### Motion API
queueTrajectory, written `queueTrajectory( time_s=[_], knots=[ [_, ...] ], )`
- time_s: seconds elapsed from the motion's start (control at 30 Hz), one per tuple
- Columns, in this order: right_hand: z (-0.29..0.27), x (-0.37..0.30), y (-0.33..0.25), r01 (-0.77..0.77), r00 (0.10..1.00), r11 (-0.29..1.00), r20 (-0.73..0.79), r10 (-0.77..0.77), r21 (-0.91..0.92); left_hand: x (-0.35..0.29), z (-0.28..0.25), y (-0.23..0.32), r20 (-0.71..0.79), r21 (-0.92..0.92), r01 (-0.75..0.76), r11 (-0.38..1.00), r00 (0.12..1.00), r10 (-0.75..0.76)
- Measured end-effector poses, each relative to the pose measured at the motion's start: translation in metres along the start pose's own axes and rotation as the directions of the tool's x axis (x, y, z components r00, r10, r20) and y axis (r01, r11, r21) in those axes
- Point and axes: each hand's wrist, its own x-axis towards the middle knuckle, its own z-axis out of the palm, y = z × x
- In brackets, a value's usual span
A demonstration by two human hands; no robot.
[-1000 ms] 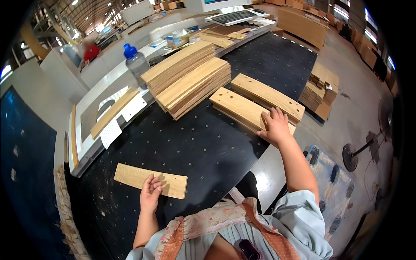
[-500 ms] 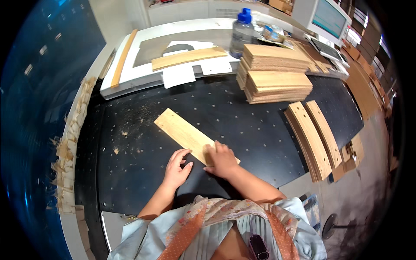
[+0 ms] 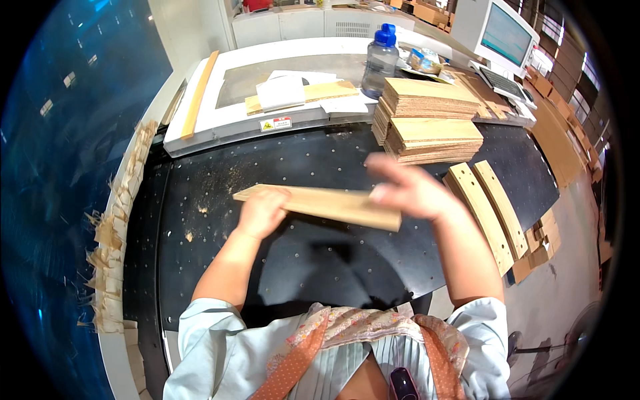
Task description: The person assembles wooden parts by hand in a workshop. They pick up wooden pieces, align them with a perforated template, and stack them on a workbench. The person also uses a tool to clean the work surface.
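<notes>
My left hand (image 3: 265,212) is closed around the left part of a pale wooden board (image 3: 333,205), which is lifted and tilted over the black table. Its shadow falls on the tabletop below. Close to the board's right end, my right hand (image 3: 413,190) is raised with thumb and fingers apart, slightly blurred. Whether its thumb touches the board I cannot tell. Beyond that hand stand stacked wooden boards (image 3: 437,130). To the right lie curved boards with drilled holes (image 3: 480,210), side by side near the table edge.
The black table (image 3: 320,267) has rows of small holes, with sawdust at left. Behind it, a white raised platform (image 3: 240,137) carries papers, a wooden piece and a blue-capped bottle (image 3: 380,63). A monitor (image 3: 505,37) and keyboard (image 3: 500,81) stand back right; a blue panel (image 3: 73,167) borders the left.
The board, flat on the table before, is now raised and turned more sideways. My left hand has taken hold of it; my right hand has lifted off and moved right and away from me.
</notes>
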Motion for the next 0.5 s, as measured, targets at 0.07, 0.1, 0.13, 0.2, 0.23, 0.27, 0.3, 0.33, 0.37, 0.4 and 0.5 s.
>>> queueTrajectory(
  time_s=[0.07, 0.1, 0.13, 0.2, 0.23, 0.27, 0.3, 0.33, 0.37, 0.4, 0.5],
  knots=[
    [-0.028, -0.018, -0.026, 0.095, 0.918, 0.951, -0.395, 0.03, 0.294, 0.011, -0.017, -0.003, -0.055, -0.223, 0.337, 0.915, 0.933, -0.356],
    [-0.038, -0.023, -0.011, 0.284, 0.833, 0.889, -0.551, -0.043, 0.36, 0.018, -0.027, -0.002, -0.12, -0.317, 0.43, 0.845, 0.866, -0.485],
    [-0.039, -0.033, -0.006, 0.318, 0.786, 0.857, -0.618, 0.001, 0.406, 0.023, -0.035, -0.003, -0.17, -0.412, 0.506, 0.758, 0.774, -0.609],
    [-0.026, -0.043, 0.02, 0.207, 0.825, 0.895, -0.562, 0.057, 0.395, 0.027, -0.036, -0.018, -0.259, -0.831, 0.224, 0.509, 0.654, -0.711],
    [-0.009, -0.045, 0.031, 0.124, 0.859, 0.891, -0.498, 0.124, 0.436, 0.024, -0.037, -0.026, -0.281, -0.894, 0.101, 0.436, 0.632, -0.723],
    [0.009, -0.047, 0.049, 0.062, 0.877, 0.882, -0.448, 0.175, 0.467, 0.022, -0.035, -0.032, -0.292, -0.91, 0.07, 0.409, 0.593, -0.751],
    [0.03, -0.049, 0.059, 0.011, 0.888, 0.818, -0.382, 0.257, 0.575, 0.016, -0.031, -0.038, -0.296, -0.916, 0.06, 0.396, 0.563, -0.772],
    [0.048, -0.052, 0.081, -0.016, 0.903, 0.786, -0.329, 0.277, 0.618, 0.011, -0.029, -0.039, -0.297, -0.924, 0.05, 0.38, 0.534, -0.792],
    [0.066, -0.054, 0.093, -0.028, 0.91, 0.756, -0.296, 0.289, 0.654, 0.005, -0.031, -0.035, -0.307, -0.922, 0.048, 0.385, 0.517, -0.799],
    [0.08, -0.058, 0.102, -0.044, 0.91, 0.697, -0.26, 0.324, 0.715, 0.0, -0.032, -0.03, -0.317, -0.921, 0.041, 0.388, 0.498, -0.807],
    [0.099, -0.067, 0.117, -0.079, 0.903, 0.648, -0.221, 0.369, 0.757, -0.008, -0.036, -0.026, -0.338, -0.909, 0.061, 0.412, 0.469, -0.816]
  ],
)
